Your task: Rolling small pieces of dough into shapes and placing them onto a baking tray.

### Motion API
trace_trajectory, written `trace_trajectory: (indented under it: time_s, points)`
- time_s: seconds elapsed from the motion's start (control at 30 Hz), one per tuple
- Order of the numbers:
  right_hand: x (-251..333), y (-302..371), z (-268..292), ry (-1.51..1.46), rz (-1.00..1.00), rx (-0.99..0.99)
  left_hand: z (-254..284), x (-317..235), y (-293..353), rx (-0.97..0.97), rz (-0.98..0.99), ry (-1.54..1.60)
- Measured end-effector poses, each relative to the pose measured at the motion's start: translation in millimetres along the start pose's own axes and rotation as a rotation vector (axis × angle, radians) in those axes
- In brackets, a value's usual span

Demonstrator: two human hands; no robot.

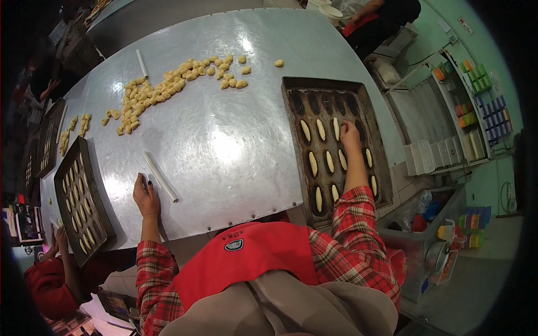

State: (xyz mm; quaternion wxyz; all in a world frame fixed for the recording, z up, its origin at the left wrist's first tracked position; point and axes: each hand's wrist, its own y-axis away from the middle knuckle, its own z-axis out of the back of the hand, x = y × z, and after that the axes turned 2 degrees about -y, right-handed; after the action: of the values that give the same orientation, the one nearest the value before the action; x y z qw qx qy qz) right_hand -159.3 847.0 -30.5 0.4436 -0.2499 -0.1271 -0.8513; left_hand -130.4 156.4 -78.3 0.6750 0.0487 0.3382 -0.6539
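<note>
My right hand (350, 136) reaches over a dark, worn baking tray (383, 162) at the right of the metal table. Its fingers are bent together, with the tips against a slim, pale dough roll (337, 128). Several similar rolls lie apart in the tray in rows, among dark scorched marks. My left hand (147, 197) is held low at the table's front left, its fingers stretched out and holding nothing. Just right of it lies a thin white rod (160, 177), like a rolling pin, not touched by the hand. Small dough lumps (159, 91) form a long heap farther back.
Another tray of dough rolls (84, 200) stands at the left, with a co-worker's hands (59, 238) beside it. A second white rod (142, 63) lies by the heap. More people work at the far right and left. A grey bin (412, 246) stands right of my arm.
</note>
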Motion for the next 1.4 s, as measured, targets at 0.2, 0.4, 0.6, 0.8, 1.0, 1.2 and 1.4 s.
trace_trajectory:
  time_s: [0.2, 0.4, 0.6, 0.8, 1.0, 1.2, 1.4]
  points:
    - [16, 17, -7, 0.323, 0.153, 0.056, -4, 10, 2, 0.006, -0.008, 0.023]
    - [11, 12, -3, 0.302, 0.086, 0.047, -1, 10, 2, 0.057, -0.009, 0.022]
    - [10, -7, -16, 0.455, 0.128, 0.044, 2, 1, 2, 0.04, -0.049, -0.007]
    - [-9, -13, 2, -0.257, -0.007, -0.234, 12, -22, 1, 0.129, -0.035, 0.028]
    - [87, 56, -35, -0.483, 0.311, -0.078, -6, -33, -17, 0.337, 0.131, 0.094]
    - [232, 232, -156, -0.576, 0.654, 0.454, -51, -128, -14, 0.606, 0.723, 1.325]
    - [236, 211, -150, -0.148, 0.613, 0.311, -100, -129, -27, 0.678, 0.158, 0.94]
